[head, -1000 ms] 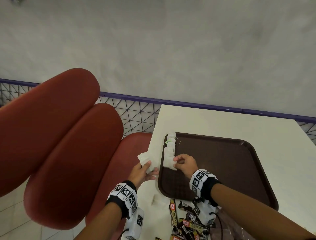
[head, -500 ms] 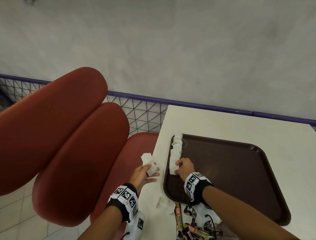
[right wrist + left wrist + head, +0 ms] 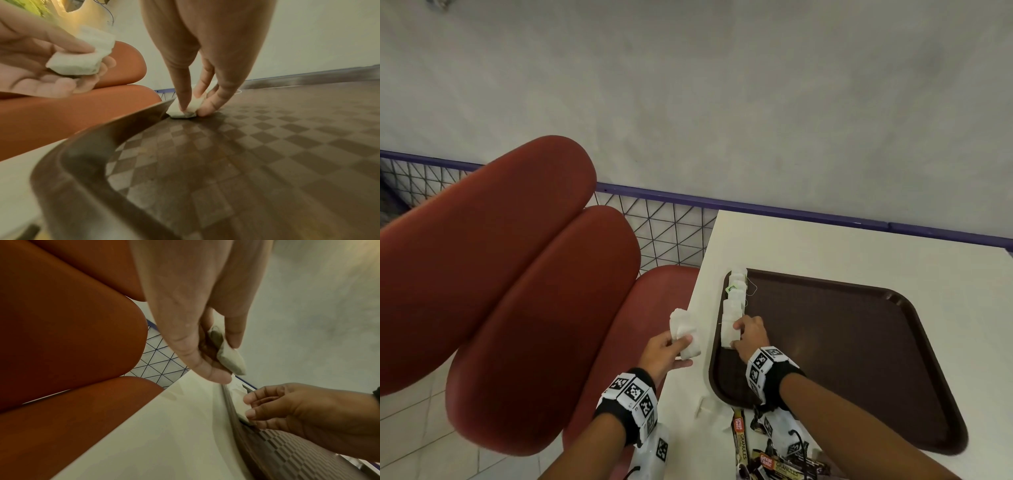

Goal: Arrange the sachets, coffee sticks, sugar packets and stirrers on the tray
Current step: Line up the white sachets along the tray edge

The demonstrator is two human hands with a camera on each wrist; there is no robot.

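The right hand point(image 3: 751, 334) rests inside the dark brown plastic tray with a checkered floor point(image 3: 859, 342), its fingertips point(image 3: 186, 107) pressed down on a white paper sachet point(image 3: 184, 110) that lies flat against the tray's left wall. Whether the fingers pinch this sachet or only hold it down, the wrist view does not settle. Just beyond the fingers, a row of similar white sachets point(image 3: 734, 301) runs along the same wall toward the far corner, one with a green tag.

The left hand point(image 3: 664, 349) hovers just to the left of the right, over the edge of the white table point(image 3: 825, 246), thumb and fingers closed around a small bundle of white sachets point(image 3: 683, 332).

Behind the right wrist, brown and black coffee sticks point(image 3: 774, 462) lie in a loose heap on the table, off the tray. To the left of the left hand stand red padded seats point(image 3: 517, 291).
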